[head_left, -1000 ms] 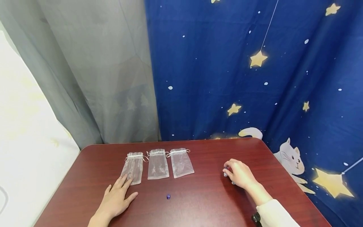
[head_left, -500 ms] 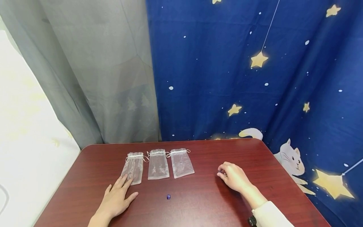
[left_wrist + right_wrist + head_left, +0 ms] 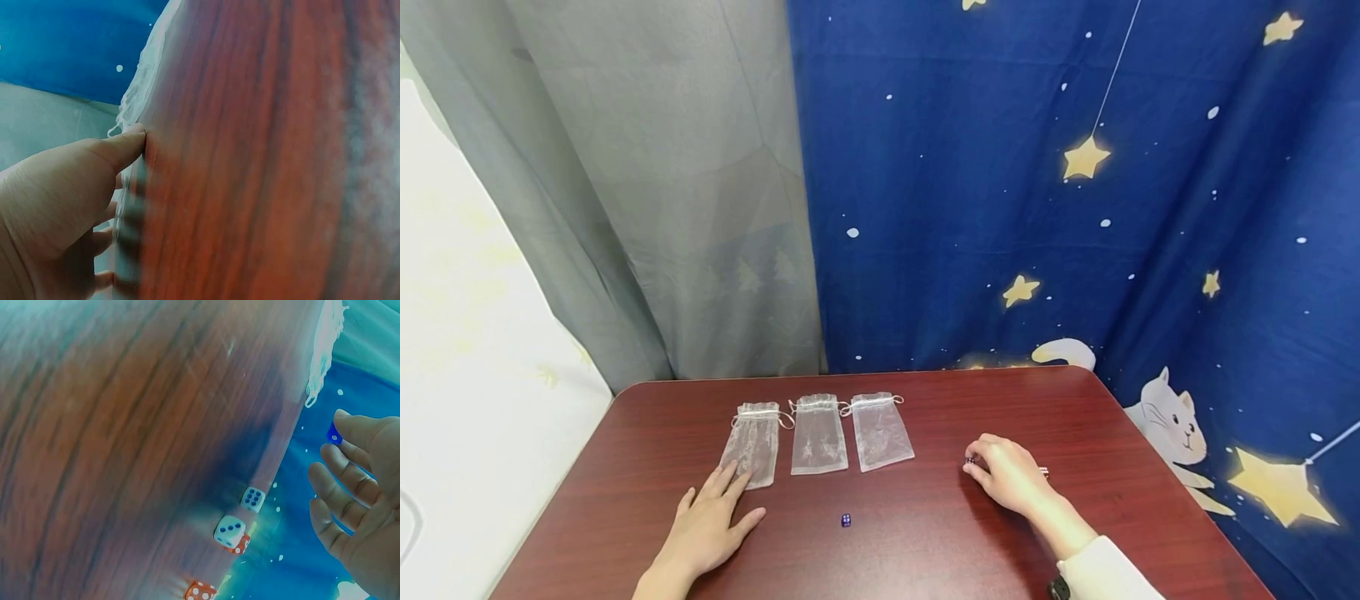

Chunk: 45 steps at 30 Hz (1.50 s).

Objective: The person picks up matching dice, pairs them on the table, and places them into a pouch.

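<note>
Right hand [image 3: 1009, 477] pinches a blue die [image 3: 334, 433], table's [image 3: 925, 550] right side. Left hand [image 3: 703, 529] flat, grasping nothing, fingertips on leftmost mesh bag [image 3: 756, 446], long axis toward far edge. Second blue die [image 3: 846, 520] between hands, nearer left.

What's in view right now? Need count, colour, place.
Table: 1, red-brown, foreground
Drawstring pouches: 3, sheer white, in a row, left to middle of table
Loose die: 1, blue, on table between the hands
Pinched die: 1, blue, in right hand
White dice: 2 visible, white, table's right side
Red dice: 2 visible, red, near the white ones
Starry curtain: 1, blue, behind table, right
Plainer curtain: 1, grey, behind table, left
Wrist device: 1, black, right wrist, cropped
Sleeve: 1, white, right forearm
Hands: 2, bare; left hand at leftmost pouch, right pinching the die
</note>
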Each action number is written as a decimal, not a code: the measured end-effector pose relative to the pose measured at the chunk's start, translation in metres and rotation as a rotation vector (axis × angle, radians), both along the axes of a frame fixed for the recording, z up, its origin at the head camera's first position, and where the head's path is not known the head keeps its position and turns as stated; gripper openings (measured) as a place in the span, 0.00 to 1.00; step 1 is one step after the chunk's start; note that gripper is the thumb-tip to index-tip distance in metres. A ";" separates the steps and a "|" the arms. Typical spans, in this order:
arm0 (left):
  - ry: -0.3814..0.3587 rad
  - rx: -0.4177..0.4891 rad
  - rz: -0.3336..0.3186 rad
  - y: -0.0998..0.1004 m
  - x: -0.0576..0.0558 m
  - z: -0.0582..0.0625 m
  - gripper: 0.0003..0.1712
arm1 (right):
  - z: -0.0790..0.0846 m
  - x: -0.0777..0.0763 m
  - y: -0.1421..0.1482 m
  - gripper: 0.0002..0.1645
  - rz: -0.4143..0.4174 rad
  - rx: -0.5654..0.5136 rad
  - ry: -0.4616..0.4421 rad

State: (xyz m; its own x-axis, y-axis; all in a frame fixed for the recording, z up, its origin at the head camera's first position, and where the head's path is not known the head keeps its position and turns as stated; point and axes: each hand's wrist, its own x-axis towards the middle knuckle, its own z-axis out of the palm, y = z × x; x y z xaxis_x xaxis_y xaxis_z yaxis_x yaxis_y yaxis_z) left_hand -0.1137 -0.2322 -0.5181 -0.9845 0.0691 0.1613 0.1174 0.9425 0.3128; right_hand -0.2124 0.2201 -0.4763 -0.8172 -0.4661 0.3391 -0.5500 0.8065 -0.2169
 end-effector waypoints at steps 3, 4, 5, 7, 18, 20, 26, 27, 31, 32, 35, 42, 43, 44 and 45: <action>-0.004 0.002 0.001 0.000 0.000 0.001 0.38 | -0.002 0.000 -0.003 0.08 0.009 -0.002 0.000; -0.005 0.004 0.001 0.000 0.000 0.002 0.38 | -0.003 0.000 -0.004 0.08 0.012 -0.002 0.000; -0.005 0.004 0.001 0.001 0.001 0.002 0.38 | -0.003 0.000 -0.005 0.08 0.016 -0.004 -0.002; -0.004 0.005 0.001 0.001 0.001 0.003 0.38 | -0.003 0.000 -0.007 0.08 0.022 -0.007 -0.006; -0.006 0.005 0.004 0.000 0.001 0.002 0.38 | -0.006 0.004 -0.019 0.07 0.069 -0.008 -0.019; -0.006 0.005 0.005 0.000 0.001 0.001 0.38 | -0.008 0.004 -0.020 0.08 0.075 -0.003 -0.016; -0.008 0.005 0.004 0.000 0.000 0.000 0.39 | -0.011 0.006 -0.028 0.08 0.106 -0.008 0.013; -0.008 0.005 0.004 0.000 0.000 0.000 0.39 | -0.011 0.007 -0.029 0.08 0.113 -0.010 0.014; -0.008 0.005 0.006 -0.001 0.001 0.000 0.39 | -0.011 0.008 -0.036 0.08 0.138 -0.013 0.015; -0.009 0.005 0.005 -0.001 0.000 0.000 0.39 | -0.011 0.009 -0.037 0.08 0.141 -0.010 0.014; -0.012 0.005 0.004 0.000 0.001 0.000 0.39 | -0.010 0.010 -0.042 0.08 0.161 -0.008 0.007; 0.002 0.007 0.005 0.000 0.001 0.001 0.39 | -0.011 0.014 -0.052 0.07 0.197 -0.002 0.008; 0.004 0.007 0.005 0.000 0.001 0.001 0.39 | -0.011 0.014 -0.054 0.07 0.203 -0.002 0.010; 0.004 0.006 0.005 0.000 0.001 0.000 0.39 | -0.011 0.014 -0.055 0.07 0.207 -0.004 0.011; 0.004 0.006 0.004 0.000 0.000 0.000 0.39 | -0.011 0.015 -0.056 0.07 0.211 -0.004 0.014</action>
